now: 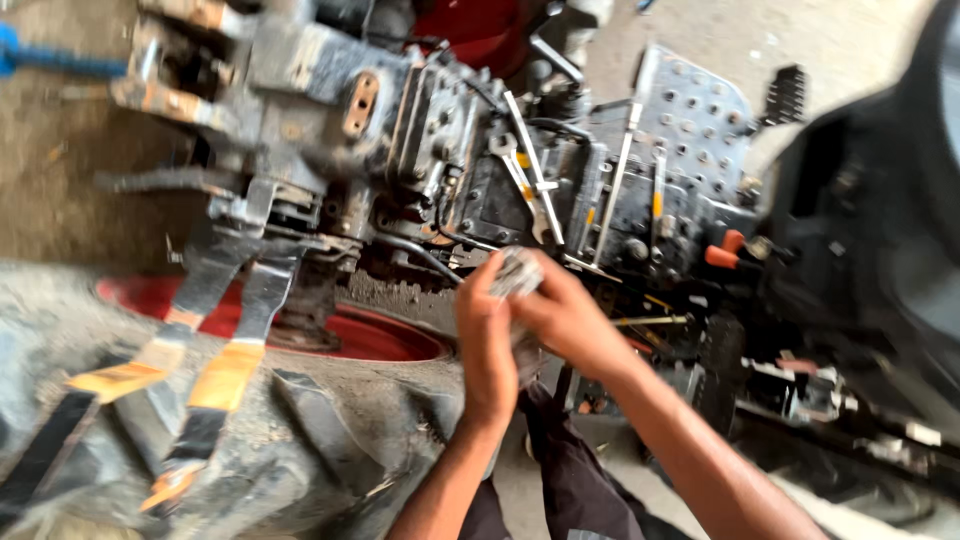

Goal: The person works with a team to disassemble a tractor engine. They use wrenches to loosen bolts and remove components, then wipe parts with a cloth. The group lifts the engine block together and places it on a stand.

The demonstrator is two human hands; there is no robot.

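Both hands meet at the middle of my view, raised in front of a grimy tractor gearbox. My left hand [487,345] stands upright, fingers curled, wrist bent slightly back, its forearm rising from the near bottom edge. My right hand [568,318] comes in from the near right, forearm slanting up and leftward, fingers closed toward the left hand. Between the fingertips of both sits a small pale grey object [516,272], blurred; I cannot tell what it is, though both hands appear clamped on it together.

Just beyond the hands, on the far side, hangs the gearbox housing [430,130], dark with oil. An open-ended spanner [522,180] lies against it, above the hands. To the right stands a perforated metal footplate [695,120], with an orange-tipped lever [722,250] below it. At near left, a large lugged tyre [300,440] fills the corner, its red rim [370,335] showing just left of my left hand. Two black-and-orange lift arms [215,380] lie across the tyre.
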